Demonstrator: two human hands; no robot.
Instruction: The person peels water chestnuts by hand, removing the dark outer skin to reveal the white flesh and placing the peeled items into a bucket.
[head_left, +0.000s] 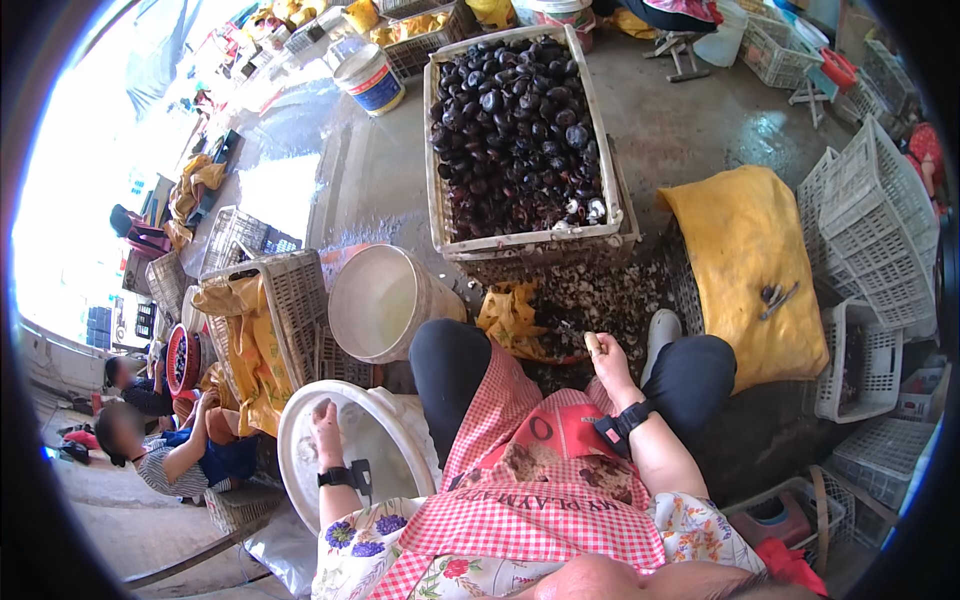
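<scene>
My left hand (326, 439) is over the mouth of a white plastic bucket (289, 450) at lower left; whether it holds anything is unclear. Above the floor scraps, my right hand (611, 364) is raised in front of my right knee, with fingers bent by a small pale object whose nature I cannot tell. A pale crate (611, 180) full of dark water chestnuts (517, 127) stands ahead, several peeled white pieces near its corner. Beside it on the right, a yellow cloth (742, 247) covers a crate and bears a small metal tool (780, 301).
Another white bucket (375, 300) stands left of my knees, beside a plastic crate (300, 322) with yellow sacking. Peelings (600, 300) litter the floor between my feet and the chestnut crate. Stacked crates (874, 217) line the right. People (180, 450) sit at far left.
</scene>
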